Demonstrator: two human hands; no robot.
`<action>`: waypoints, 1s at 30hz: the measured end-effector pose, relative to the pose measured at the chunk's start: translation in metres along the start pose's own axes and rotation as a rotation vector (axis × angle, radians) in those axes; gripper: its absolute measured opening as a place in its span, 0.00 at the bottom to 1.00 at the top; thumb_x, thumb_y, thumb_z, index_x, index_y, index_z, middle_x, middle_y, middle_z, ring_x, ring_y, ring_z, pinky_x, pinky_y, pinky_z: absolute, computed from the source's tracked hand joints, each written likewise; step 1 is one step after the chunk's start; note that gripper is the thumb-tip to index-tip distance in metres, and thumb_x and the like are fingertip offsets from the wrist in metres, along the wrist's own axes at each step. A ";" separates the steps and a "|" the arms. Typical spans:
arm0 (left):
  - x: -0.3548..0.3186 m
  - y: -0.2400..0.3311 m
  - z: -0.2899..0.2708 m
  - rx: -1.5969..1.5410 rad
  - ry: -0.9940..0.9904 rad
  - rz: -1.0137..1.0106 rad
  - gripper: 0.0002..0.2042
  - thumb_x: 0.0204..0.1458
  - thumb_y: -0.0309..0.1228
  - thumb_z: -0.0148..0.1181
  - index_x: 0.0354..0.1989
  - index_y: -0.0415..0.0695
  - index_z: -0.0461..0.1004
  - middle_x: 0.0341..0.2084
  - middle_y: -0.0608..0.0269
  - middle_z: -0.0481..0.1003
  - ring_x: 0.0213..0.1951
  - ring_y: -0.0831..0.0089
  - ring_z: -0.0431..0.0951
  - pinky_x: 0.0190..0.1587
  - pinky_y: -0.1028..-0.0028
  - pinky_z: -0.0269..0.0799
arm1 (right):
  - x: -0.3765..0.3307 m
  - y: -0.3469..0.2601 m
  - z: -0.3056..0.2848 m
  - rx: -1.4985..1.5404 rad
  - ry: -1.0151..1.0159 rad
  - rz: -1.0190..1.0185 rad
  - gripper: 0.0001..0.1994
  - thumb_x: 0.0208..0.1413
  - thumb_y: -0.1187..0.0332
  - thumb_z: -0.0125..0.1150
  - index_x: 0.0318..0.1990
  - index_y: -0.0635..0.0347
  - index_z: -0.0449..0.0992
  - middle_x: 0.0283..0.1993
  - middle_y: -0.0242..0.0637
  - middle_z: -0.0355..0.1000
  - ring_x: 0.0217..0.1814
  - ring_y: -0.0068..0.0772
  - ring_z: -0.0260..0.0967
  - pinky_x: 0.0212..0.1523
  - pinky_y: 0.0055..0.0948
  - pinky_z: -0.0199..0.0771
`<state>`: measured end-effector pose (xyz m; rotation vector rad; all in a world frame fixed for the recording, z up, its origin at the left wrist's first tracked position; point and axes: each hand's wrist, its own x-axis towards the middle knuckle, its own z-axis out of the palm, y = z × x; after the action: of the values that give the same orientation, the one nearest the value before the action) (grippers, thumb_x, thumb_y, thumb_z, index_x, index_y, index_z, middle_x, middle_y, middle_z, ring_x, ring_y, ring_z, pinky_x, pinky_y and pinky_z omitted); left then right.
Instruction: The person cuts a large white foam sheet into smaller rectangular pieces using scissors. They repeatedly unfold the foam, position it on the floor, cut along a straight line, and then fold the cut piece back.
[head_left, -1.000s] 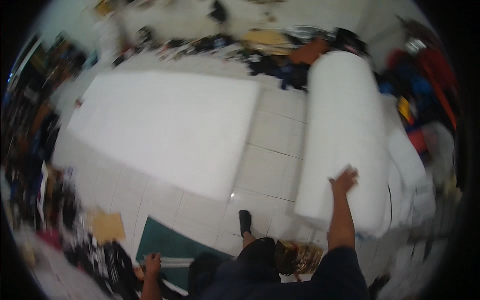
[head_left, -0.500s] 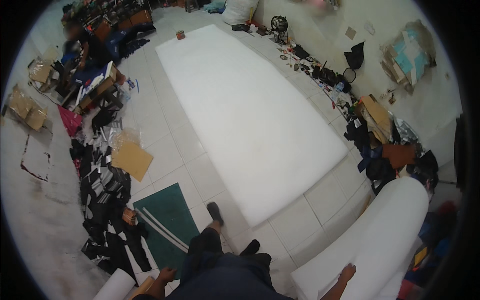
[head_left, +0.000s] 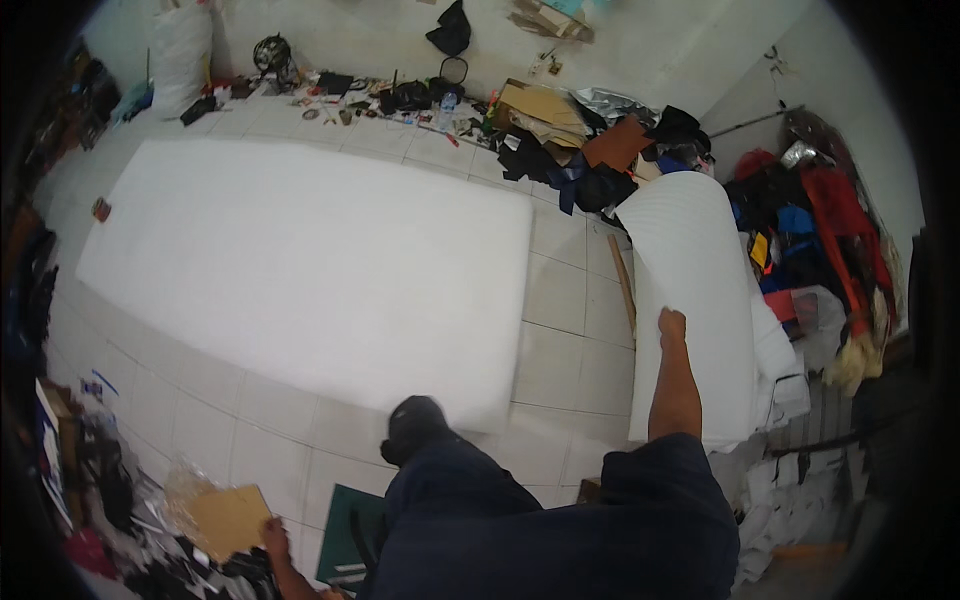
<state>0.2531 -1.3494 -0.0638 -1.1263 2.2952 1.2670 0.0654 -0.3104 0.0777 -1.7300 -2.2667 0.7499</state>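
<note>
White-tiled floor (head_left: 552,360), pale wall (head_left: 345,40) along its far edge, clutter lining that edge and the near left corner. Far left: small reddish tin (head_left: 101,209) at the left edge of the flat white sheet (head_left: 310,275); white sack (head_left: 183,65) near the floor's far left corner. Near left: tan cardboard (head_left: 230,518) among dark scraps, clear plastic beside it. Left hand (head_left: 275,540) at the cardboard's right edge, fingers bent; can't tell if touching or holding. Black fan (head_left: 272,57) by the wall. Flat sheet lies lengthwise across the middle of the floor. Green mat (head_left: 347,520) just below its near edge, partly behind the person's dark clothing. Clear bottle (head_left: 447,104) at the far edge, then piled cardboard and a brown piece (head_left: 615,143). Wooden stick (head_left: 622,285) next, along the left side of the white roll (head_left: 705,260). Roll sits toward the floor's right edge, apart from the flat sheet, far end flared. Right hand (head_left: 672,324) on it, fingers closed on its material. Rightmost: red and blue fabrics (head_left: 845,225), heaped.
</note>
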 end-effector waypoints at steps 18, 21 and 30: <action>0.346 0.097 -0.251 -0.014 -0.137 -0.150 0.11 0.55 0.35 0.48 0.23 0.42 0.67 0.18 0.66 0.65 0.21 0.72 0.64 0.23 0.70 0.61 | -0.354 -0.404 0.179 -0.116 0.170 -0.075 0.23 0.57 0.56 0.52 0.50 0.69 0.73 0.52 0.56 0.71 0.57 0.53 0.68 0.56 0.41 0.67; 0.385 0.078 -0.289 -0.045 -0.177 -0.297 0.12 0.55 0.36 0.49 0.25 0.41 0.69 0.21 0.62 0.68 0.24 0.67 0.67 0.26 0.67 0.63 | -0.411 -0.491 0.233 -0.190 0.143 -0.161 0.23 0.57 0.56 0.53 0.49 0.70 0.74 0.49 0.56 0.73 0.54 0.52 0.70 0.54 0.41 0.68; 0.598 -0.001 -0.484 0.413 -0.273 -0.043 0.16 0.54 0.40 0.51 0.31 0.37 0.74 0.30 0.52 0.76 0.32 0.53 0.75 0.35 0.58 0.69 | -0.480 -0.658 0.379 -1.129 0.142 -0.657 0.19 0.61 0.59 0.44 0.43 0.67 0.75 0.45 0.54 0.74 0.48 0.53 0.71 0.52 0.48 0.68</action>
<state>-0.0822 -2.0389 -0.1295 -0.8004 2.1735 0.8163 -0.5154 -0.9916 0.1541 -0.9957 -3.0639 -0.9051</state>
